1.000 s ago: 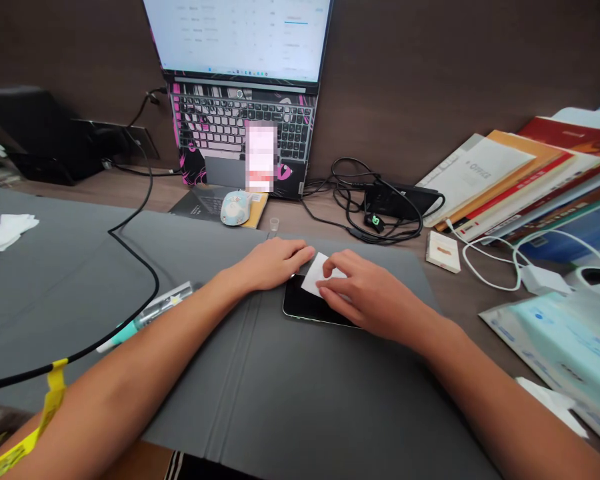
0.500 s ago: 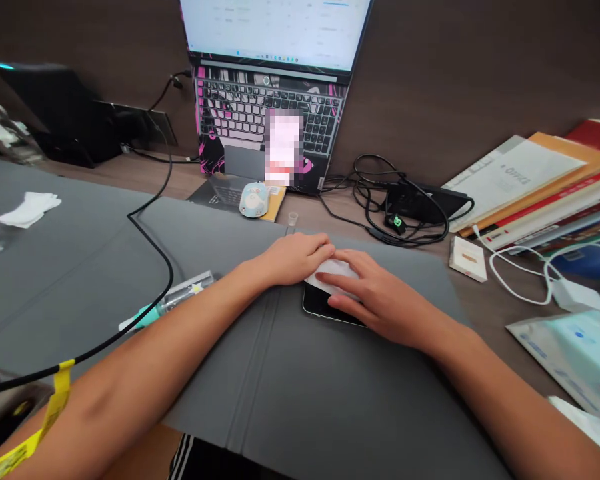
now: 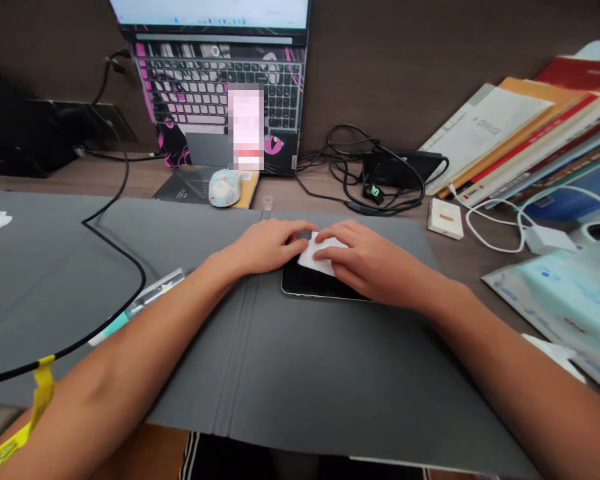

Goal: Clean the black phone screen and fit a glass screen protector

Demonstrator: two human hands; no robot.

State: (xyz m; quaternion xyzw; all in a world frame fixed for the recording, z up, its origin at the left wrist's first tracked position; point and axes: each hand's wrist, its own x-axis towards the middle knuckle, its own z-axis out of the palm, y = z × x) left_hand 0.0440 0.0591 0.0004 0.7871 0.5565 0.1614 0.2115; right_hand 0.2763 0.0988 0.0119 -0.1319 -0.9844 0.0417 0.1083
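A dark tablet (image 3: 315, 285) with a thin light rim lies flat on the grey desk mat (image 3: 310, 360). My left hand (image 3: 275, 245) rests over its left far corner, thumb and index finger bent against it; the other fingers are mostly hidden. On the tablet's dark face, a white tissue (image 3: 323, 261) sits under the fingers of my right hand (image 3: 373, 263), which press it down. Both hands are close together, their fingertips nearly meeting at the tissue. A clear spray bottle with a teal part (image 3: 117, 325) lies beside my left forearm, partly covered by it.
Behind the mat stands an open laptop (image 3: 190, 143), with a patterned mouse (image 3: 225, 188) before it. A small clear cup (image 3: 267, 202) is near the mat's far edge. Right are tangled black cables (image 3: 360, 200), leaning books (image 3: 510, 140) and a wipes pack (image 3: 565, 287). A black cable (image 3: 117, 250) crosses left.
The view has shifted, so the laptop and desk things appear further left and higher. My left thumb and index finger have spread apart, and more of the tissue shows between my hands.
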